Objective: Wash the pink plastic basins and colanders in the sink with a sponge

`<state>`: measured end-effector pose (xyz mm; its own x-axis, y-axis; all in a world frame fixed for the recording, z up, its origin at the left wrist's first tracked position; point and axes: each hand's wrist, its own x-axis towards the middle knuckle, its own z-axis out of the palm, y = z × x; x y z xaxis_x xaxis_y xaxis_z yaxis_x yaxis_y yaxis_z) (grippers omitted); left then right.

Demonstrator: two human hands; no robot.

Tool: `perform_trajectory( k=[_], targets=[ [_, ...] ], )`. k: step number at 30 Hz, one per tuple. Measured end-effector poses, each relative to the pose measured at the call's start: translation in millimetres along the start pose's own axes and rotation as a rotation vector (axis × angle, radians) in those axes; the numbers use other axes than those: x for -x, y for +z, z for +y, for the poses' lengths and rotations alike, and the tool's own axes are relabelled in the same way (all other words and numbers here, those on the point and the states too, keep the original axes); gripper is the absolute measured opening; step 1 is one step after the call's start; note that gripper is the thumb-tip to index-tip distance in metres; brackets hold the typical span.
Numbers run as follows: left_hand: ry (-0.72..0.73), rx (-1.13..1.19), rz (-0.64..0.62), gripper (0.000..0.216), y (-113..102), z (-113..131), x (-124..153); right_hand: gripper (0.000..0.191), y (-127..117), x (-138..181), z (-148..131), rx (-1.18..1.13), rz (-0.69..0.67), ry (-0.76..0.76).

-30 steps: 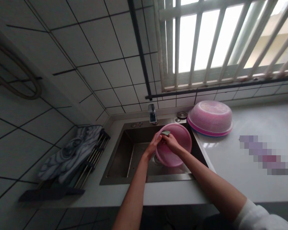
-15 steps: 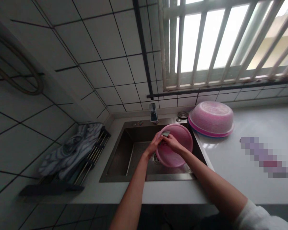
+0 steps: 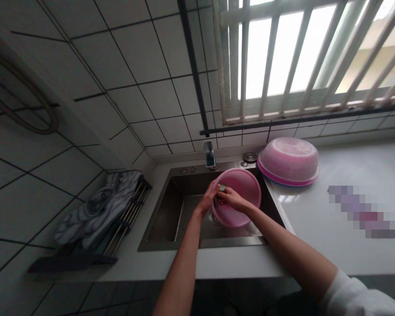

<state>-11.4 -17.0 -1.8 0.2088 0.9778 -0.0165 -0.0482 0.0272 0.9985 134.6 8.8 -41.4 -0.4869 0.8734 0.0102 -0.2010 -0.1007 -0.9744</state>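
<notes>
A pink basin [image 3: 245, 191] is tilted inside the steel sink [image 3: 163, 213], its hollow turned toward me. My left hand [image 3: 207, 201] is closed on the basin's left rim. My right hand [image 3: 232, 199] reaches into the hollow beside that rim, fingers pressed round a small grey-green scrubbing pad [image 3: 222, 188] that touches the inner wall. Part of the pad is hidden by my fingers. Beyond the basin stands the faucet [image 3: 209, 153]; no water stream can be seen from it.
To the right, an upturned pink basket [image 3: 289, 160] rests on the counter [image 3: 342, 162]. A folding rack [image 3: 128, 215] with a striped cloth [image 3: 98, 204] over it stands left of the sink. A round metal drain strainer [image 3: 250, 157] lies behind the basin, and a pixelated patch covers something at right.
My right hand has moved slightly left and down along the basin's inner wall with the pad. My left hand keeps its grip on the rim. The whole view has shifted a little.
</notes>
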Motion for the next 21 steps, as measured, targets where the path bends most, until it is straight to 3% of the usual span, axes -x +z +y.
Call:
perform_trajectory(
  k=[4,10,16,21],
  targets=[
    [0.029,0.005,-0.046,0.06,3.1,2.3,0.2,0.033,-8.1,-4.7,-0.9,-0.015,0.188,-0.113],
    [0.036,-0.02,-0.06,0.059,2.9,4.1,2.3,0.036,-6.3,-1.4,1.4,-0.011,0.031,-0.05],
    [0.027,-0.049,-0.102,0.077,6.1,3.7,2.3,0.034,-10.0,-3.8,-10.9,-0.093,0.291,-0.126],
    [0.024,-0.087,-0.077,0.08,7.6,-2.2,2.8,0.035,-7.2,1.3,-16.3,0.036,0.193,-0.162]
  ],
)
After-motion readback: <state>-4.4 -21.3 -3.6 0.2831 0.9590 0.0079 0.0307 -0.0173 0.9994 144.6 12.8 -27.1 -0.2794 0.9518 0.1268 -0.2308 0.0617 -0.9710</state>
